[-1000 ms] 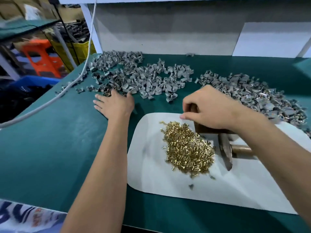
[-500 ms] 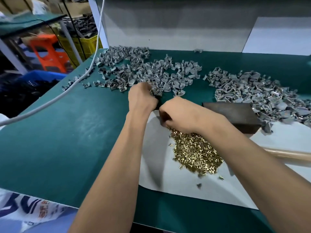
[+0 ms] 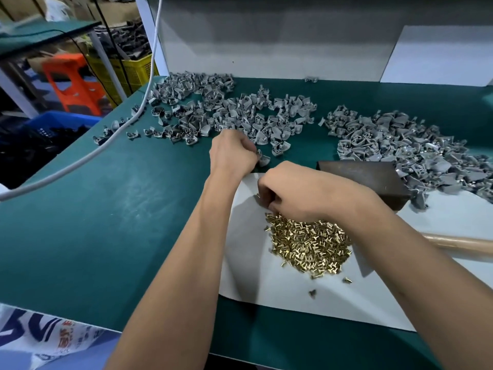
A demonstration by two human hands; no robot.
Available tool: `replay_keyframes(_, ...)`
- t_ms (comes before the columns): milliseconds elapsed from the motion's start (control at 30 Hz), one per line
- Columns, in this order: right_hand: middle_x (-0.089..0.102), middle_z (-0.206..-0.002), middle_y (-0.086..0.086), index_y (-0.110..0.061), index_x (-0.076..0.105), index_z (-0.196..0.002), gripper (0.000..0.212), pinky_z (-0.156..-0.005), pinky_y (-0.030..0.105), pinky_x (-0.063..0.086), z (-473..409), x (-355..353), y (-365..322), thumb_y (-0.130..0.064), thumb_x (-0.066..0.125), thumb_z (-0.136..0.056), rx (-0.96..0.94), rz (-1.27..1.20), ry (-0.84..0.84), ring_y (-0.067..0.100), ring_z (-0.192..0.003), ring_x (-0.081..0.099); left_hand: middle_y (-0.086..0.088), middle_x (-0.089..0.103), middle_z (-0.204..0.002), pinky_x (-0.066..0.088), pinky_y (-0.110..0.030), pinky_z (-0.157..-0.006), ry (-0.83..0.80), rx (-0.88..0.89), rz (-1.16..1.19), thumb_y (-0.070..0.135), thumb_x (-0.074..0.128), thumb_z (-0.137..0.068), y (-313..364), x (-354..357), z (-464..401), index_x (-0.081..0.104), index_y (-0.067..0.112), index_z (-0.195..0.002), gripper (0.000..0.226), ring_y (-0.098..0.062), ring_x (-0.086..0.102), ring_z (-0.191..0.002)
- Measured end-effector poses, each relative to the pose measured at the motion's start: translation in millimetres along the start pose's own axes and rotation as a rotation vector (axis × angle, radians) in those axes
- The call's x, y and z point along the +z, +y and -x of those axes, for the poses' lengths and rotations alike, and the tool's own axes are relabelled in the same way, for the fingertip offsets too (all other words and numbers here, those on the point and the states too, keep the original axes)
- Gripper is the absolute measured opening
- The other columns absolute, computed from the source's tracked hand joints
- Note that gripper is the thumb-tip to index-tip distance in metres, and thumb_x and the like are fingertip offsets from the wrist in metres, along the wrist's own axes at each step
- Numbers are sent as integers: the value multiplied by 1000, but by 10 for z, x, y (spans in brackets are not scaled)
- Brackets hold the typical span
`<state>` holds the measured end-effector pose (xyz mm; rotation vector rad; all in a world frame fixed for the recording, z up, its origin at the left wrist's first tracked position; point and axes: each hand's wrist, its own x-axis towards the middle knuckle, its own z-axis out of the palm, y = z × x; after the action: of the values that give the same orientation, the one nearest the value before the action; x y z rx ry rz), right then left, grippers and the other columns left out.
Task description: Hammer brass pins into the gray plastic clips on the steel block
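The left hand [image 3: 230,156] is curled, its fingertips pinching a gray plastic clip [image 3: 262,158] at the near edge of the left clip pile [image 3: 226,113]. The right hand [image 3: 296,190] is curled over the far edge of the brass pin heap [image 3: 309,243] on the white sheet [image 3: 373,297]; whether it holds a pin cannot be told. The steel block [image 3: 365,180] sits just right of that hand, beside the right clip pile [image 3: 405,145]. A wooden hammer handle [image 3: 464,243] lies behind the right forearm.
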<state>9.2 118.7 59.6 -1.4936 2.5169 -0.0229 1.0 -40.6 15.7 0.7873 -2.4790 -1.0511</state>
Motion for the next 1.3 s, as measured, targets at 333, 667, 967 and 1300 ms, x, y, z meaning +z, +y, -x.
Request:
replay_keyframes(333,68,-89,-20,-30,72,-91,16,-78,16,52,530,-28,349,-15,69,-93,42,-319,347,-2,-84,64,-4,69,-81,50,-21,-60,-12,81,380,-8,53,-78,199,216,124,79,25,-101,47,-3,53,-58)
replay_keyframes(667,73,-101,-3,-15,79,-104,21,-96,21,48,937,167,954,-1,66,-94,311,-381,863,11,-99,65,-8,78,-81,61,-29,-63,-163,188,770,3,78,-87,447,455,456,79,11,-91,9,-25,75,-65)
replay_keyframes(967,73,-103,1,-18,79,-105,24,-94,41,55,919,297,1091,-5,62,-94,636,-343,1085,21,-94,68,-14,75,-93,61,-26,-72,-190,118,881,-6,67,-93,492,513,505,75,6,-102,16,-23,76,-71)
replay_keyframes(1300,76,-103,4,-15,79,-102,25,-97,37,53,949,276,1119,-2,59,-93,753,-338,1061,24,-97,68,-25,75,-95,62,-31,-69,-258,173,953,-3,75,-87,518,537,568,69,-2,-99,12,-29,75,-73)
